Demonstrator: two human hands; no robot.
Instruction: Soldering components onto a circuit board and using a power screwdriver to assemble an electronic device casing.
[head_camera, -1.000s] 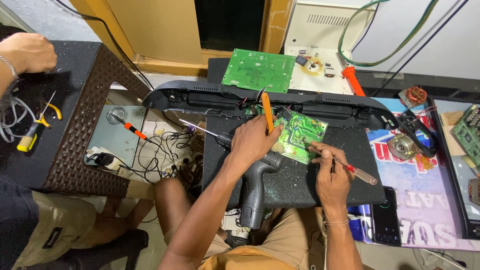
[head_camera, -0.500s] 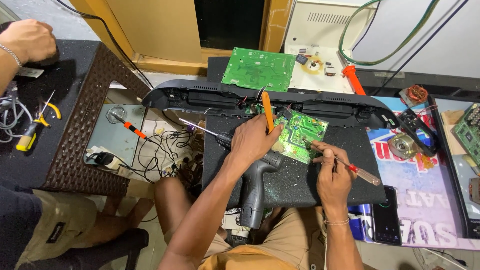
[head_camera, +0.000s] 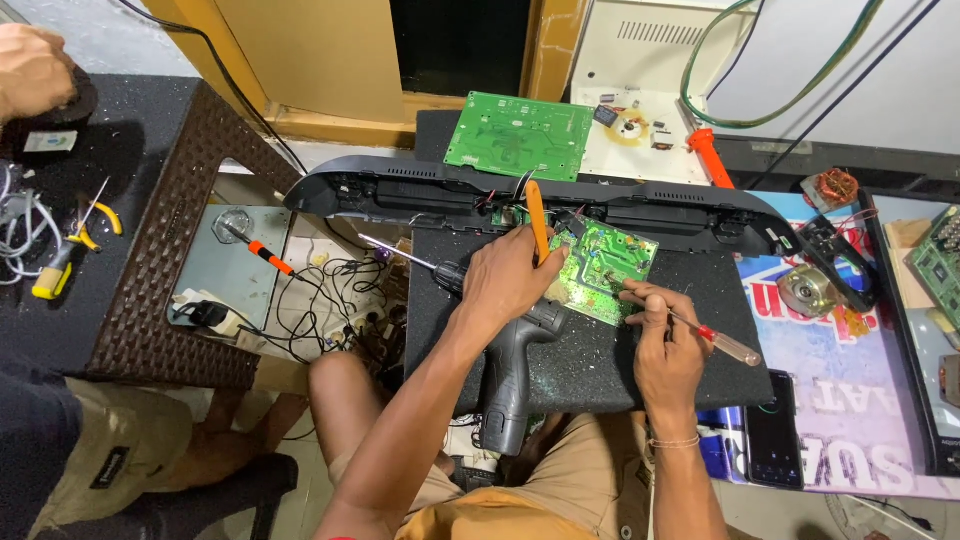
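Since the earlier frame the co-worker's hand (head_camera: 35, 70) at top left has slid further toward the corner. From the head camera, the left hand (head_camera: 510, 280) pinches an orange plastic pry tool (head_camera: 538, 220) above the small green circuit board (head_camera: 600, 268) lying on the black foam mat (head_camera: 700, 330); the right hand (head_camera: 665, 350) grips a clear-handled screwdriver (head_camera: 715, 338), tip on the board.

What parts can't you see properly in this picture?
- Head view: the tip of the screwdriver in the right hand is too small to make out on the small green board.
- The left hand hides the board's left edge.
- The other person's hand is cut off by the picture's edge.
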